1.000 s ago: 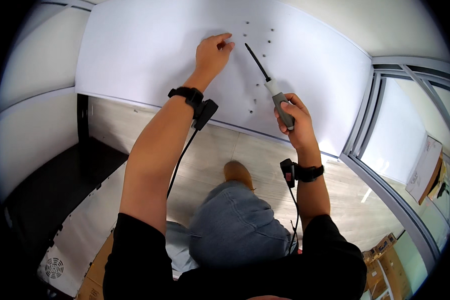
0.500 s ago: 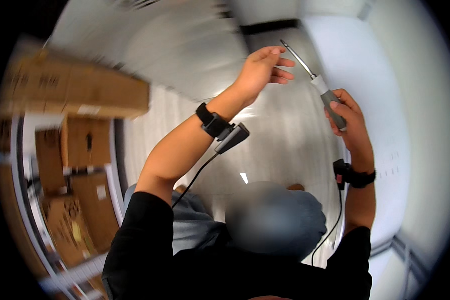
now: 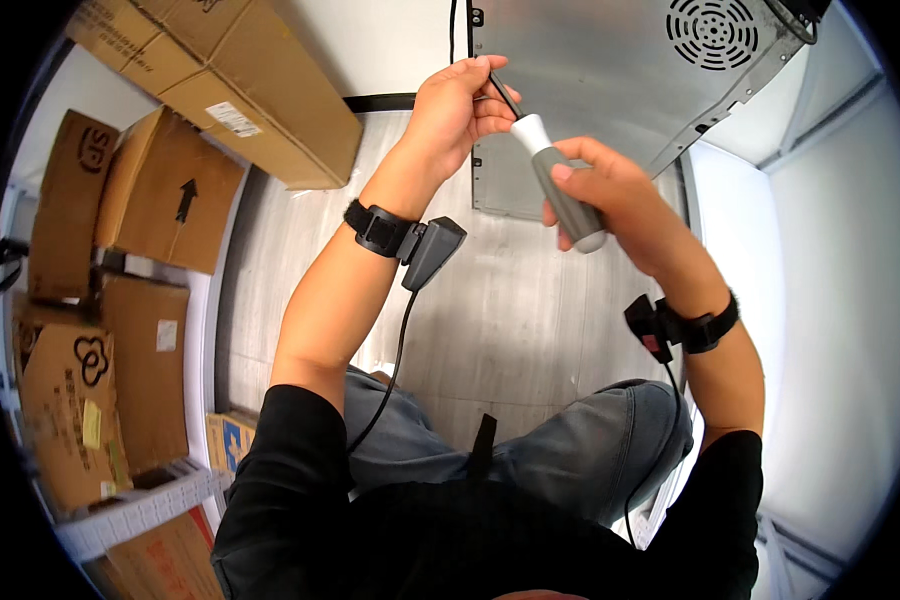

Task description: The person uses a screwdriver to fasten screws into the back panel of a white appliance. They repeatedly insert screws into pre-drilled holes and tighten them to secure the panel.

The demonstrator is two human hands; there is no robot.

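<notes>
My right hand point(image 3: 610, 195) is wrapped round the grey handle of a screwdriver point(image 3: 562, 190) with a pale collar. Its dark shaft slants up and left to my left hand point(image 3: 452, 108). There the thumb and fingers close round the shaft's end, hiding the tip; whether a small screw sits in them I cannot tell. Just beyond both hands stands a large grey metal panel point(image 3: 590, 95), like a computer case side, with a round slotted vent point(image 3: 712, 32) and holes along its edges. The screwdriver is in front of the panel; contact between them does not show.
A tall cardboard box point(image 3: 270, 95) stands at the far left. More cardboard boxes point(image 3: 175, 190) fill a white shelf rack point(image 3: 150, 515) to my left. White panels point(image 3: 830, 260) rise on the right. Below the hands lies a pale wood-look floor point(image 3: 470, 310), with my jeans-clad knees nearer.
My view has swung, bringing the metal panel sharply into sight. The screwdriver has moved left, its far end now at my left hand, whose spread fingers have closed round it.
</notes>
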